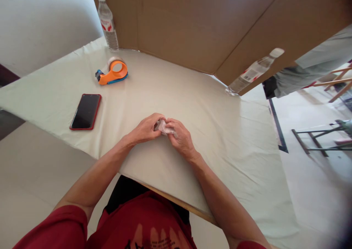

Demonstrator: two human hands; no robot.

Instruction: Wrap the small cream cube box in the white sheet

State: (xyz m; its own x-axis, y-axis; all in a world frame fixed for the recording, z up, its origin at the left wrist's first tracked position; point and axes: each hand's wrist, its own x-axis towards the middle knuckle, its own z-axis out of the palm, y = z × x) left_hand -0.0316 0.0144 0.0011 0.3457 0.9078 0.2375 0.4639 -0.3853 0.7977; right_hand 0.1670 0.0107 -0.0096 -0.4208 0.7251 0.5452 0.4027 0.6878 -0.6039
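A small crumpled piece of whitish, partly see-through wrapping is held between my two hands, just above the table near its front edge. My left hand is closed, its thumb and fingers pinching the wrapping's left end. From the other side my right hand curls its fingers over the right end. Between the left thumb and fingers a darker patch shows; whether something lies inside the wrapping, I cannot tell.
A phone in a red case lies at the left. Behind it sits an orange tape dispenser. Water bottles stand at the back left and right, against a tall cardboard panel. A person is beyond the panel, right.
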